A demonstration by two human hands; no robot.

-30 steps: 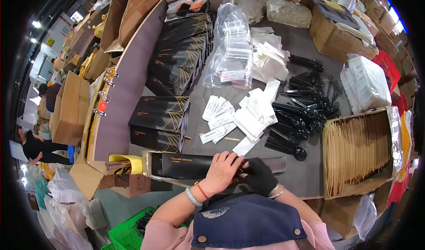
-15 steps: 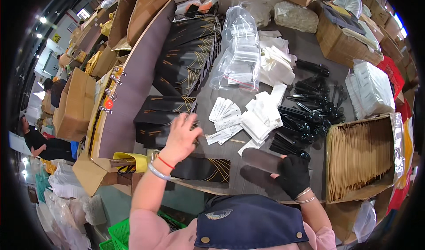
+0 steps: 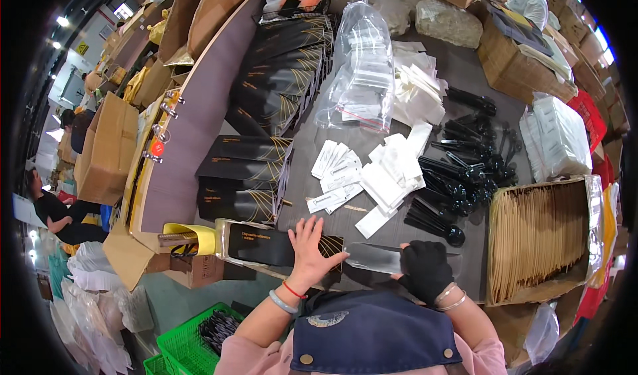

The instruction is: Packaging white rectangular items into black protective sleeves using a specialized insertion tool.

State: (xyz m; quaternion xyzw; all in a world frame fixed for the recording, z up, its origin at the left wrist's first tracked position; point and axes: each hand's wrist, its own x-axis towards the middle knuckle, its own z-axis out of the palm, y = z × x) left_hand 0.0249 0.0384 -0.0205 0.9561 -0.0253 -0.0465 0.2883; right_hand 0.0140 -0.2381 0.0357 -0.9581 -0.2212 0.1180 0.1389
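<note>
My left hand (image 3: 309,252) is bare, its fingers spread flat over the end of a black printed paper sleeve (image 3: 259,245) at the table's front edge. Its thumb tip reaches the left end of a glossy translucent strip (image 3: 373,258), seemingly plastic. On the right end of that strip, my right hand (image 3: 428,269) is closed in a black glove; its palm side is hidden. White paper packets (image 3: 385,182) lie beyond the hands. Black spoons (image 3: 442,222) are heaped farther right, while stacked black sleeves (image 3: 239,176) lie to the left.
A carton of wooden sticks (image 3: 541,242) stands at the right edge. Clear bags of packets (image 3: 362,69) lie at the back. A yellow band (image 3: 189,239) hangs at the front left, above a green crate (image 3: 193,342) on the floor. People are in the background.
My left hand has moved right and nearer, from the stacked sleeves to the front sleeve and strip. The strip in my right hand has come down toward me and now lies level.
</note>
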